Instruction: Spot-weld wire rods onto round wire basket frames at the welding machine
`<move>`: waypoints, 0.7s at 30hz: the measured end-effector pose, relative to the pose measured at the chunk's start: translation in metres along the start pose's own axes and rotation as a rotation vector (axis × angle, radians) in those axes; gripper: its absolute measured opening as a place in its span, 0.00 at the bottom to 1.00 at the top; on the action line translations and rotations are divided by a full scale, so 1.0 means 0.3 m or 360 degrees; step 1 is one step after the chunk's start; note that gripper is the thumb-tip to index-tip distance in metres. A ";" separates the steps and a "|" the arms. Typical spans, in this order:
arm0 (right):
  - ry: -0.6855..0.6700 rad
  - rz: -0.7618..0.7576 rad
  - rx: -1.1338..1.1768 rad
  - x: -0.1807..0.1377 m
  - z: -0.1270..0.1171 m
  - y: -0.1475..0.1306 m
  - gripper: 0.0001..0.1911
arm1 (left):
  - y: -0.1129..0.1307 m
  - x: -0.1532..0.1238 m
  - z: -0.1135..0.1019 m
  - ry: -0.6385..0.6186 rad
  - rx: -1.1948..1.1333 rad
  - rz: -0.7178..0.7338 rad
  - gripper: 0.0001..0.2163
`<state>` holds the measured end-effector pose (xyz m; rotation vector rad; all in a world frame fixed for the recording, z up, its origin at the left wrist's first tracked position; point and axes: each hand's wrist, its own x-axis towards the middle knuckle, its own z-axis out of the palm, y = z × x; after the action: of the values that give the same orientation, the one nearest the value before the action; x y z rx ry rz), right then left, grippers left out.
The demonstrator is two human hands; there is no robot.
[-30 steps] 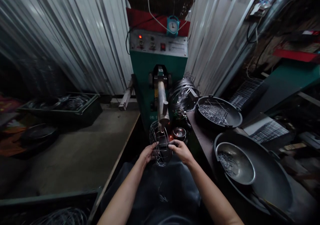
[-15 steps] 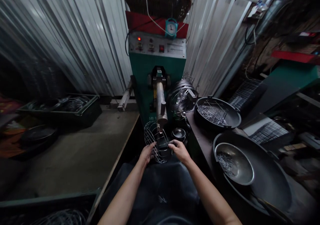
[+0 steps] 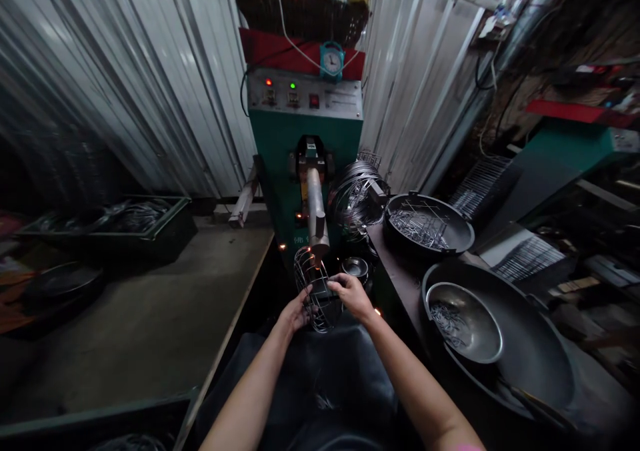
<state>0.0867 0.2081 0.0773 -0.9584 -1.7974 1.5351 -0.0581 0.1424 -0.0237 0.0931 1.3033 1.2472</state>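
Note:
A round wire basket, tipped on its side, is held beneath the electrode arm of a green spot-welding machine. Fingers of my left hand are closed on the basket's near left wires. My right hand pinches at the basket's right side, thumb and finger together; what lies between them is too small to make out. Orange sparks glow at the arm's tip, and others fly to either side. On the control panel a red and a green light are lit.
Right of the machine hang coils of wire. A black pan holds short wire pieces; a steel bowl with small metal parts sits in a large wok. At left stands a green bin of wirework. A dark apron covers my lap.
The green panel light has come on and sparks have appeared around the electrode tip. My right hand has shifted slightly left and up against the basket. The whole view has turned a little.

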 end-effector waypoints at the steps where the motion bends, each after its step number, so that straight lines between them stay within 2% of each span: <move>1: -0.0018 0.0028 0.0038 -0.019 -0.012 0.008 0.10 | -0.004 -0.011 -0.015 0.0000 0.0043 0.0043 0.23; 3: -0.0069 0.0082 0.0089 -0.063 -0.039 0.030 0.13 | -0.012 -0.040 -0.058 0.0134 0.0268 0.0279 0.25; 4: -0.0106 0.0106 0.0090 -0.086 -0.051 0.044 0.14 | -0.016 -0.055 -0.082 0.0235 0.0466 0.0498 0.25; 6: -0.0201 0.0143 0.0043 -0.123 -0.068 0.071 0.14 | -0.024 -0.078 -0.124 0.0352 0.0994 0.1091 0.28; 8: -0.0235 0.0138 -0.0028 -0.143 -0.068 0.095 0.11 | -0.032 -0.085 -0.144 0.0310 0.1536 0.1642 0.32; 10: -0.0197 0.0100 -0.0069 -0.150 -0.056 0.112 0.08 | -0.042 -0.072 -0.143 0.0314 0.1876 0.1974 0.34; 14: -0.0143 0.0014 -0.0104 -0.153 -0.031 0.123 0.07 | -0.072 -0.015 -0.125 0.0502 0.1972 0.2207 0.36; 18: -0.0102 -0.0039 -0.0126 -0.145 -0.031 0.103 0.09 | -0.106 0.013 -0.108 0.0440 0.1840 0.2294 0.38; 21: -0.0074 -0.0057 -0.0148 -0.113 -0.029 0.067 0.09 | -0.120 0.003 -0.090 0.0418 0.1616 0.2299 0.32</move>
<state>0.1162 0.1867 0.0596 -0.9358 -1.9228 1.4740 -0.0557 0.1131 -0.0578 1.9120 2.0617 1.5565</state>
